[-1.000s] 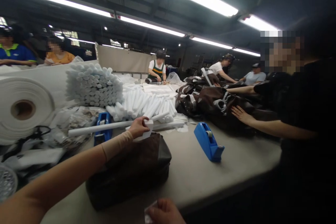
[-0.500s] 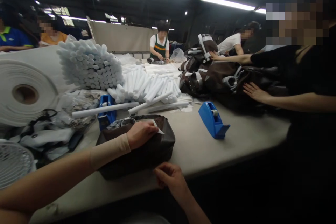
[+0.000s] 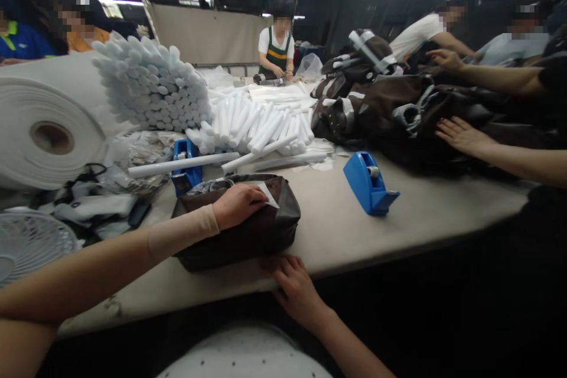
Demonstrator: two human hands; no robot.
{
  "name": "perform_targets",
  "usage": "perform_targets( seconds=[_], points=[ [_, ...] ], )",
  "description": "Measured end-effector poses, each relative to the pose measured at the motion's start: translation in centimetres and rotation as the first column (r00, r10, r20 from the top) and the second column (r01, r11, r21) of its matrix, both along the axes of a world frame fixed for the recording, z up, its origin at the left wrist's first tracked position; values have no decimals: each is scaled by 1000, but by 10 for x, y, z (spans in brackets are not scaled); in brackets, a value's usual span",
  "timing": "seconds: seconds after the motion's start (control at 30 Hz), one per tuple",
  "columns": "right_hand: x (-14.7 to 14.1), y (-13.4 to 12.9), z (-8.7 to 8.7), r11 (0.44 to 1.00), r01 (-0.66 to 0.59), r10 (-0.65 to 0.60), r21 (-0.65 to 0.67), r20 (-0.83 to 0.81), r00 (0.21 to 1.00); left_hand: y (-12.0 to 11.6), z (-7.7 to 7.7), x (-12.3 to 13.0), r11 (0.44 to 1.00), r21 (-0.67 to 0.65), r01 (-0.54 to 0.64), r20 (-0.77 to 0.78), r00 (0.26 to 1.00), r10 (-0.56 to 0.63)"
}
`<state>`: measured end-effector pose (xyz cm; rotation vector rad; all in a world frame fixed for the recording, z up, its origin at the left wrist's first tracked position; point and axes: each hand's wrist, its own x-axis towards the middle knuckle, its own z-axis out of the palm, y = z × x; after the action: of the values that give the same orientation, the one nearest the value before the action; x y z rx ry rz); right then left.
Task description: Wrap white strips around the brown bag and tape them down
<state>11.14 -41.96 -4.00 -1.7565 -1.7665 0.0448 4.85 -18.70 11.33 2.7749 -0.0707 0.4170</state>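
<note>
A dark brown leather-look bag lies on its side near the table's front edge. My left hand rests on top of it, fingers closed on a small white piece of paper with a pointed corner. Grey-white wrapping shows along the bag's far side. Just below the bag, my right hand is at the table edge. Its fingers are stretched and slightly apart, with nothing visible in them; the fingertips are partly blurred.
Blue tape dispensers stand behind the bag and to its right. White tubes lie in a pile beside a stacked bundle. A large white roll and a fan are left. Co-workers surround the table; one's hands touch brown bags.
My right hand has gone from curled fingers to stretched ones at the table edge. My left hand stays on the bag with the paper. A co-worker's far hand has lifted off the bags.
</note>
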Motion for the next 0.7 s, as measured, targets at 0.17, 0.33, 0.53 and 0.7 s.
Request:
perform_targets(
  seconds=[0.17,0.33,0.53,0.7],
  points=[
    [9,8,-9,969,-130,116,211,79,990,-4,2,-1,998,58,-34,-57,998,37],
    [14,13,13,877,-116,58,466,136,989,-26,-18,-9,964,232,-129,-63,987,147],
    [20,30,30,797,-145,-46,587,297,954,-43,-49,-19,917,382,-116,45,993,107],
    [23,31,40,834,-125,-51,537,301,952,-30,-52,-19,968,194,-157,110,984,138]
  ],
)
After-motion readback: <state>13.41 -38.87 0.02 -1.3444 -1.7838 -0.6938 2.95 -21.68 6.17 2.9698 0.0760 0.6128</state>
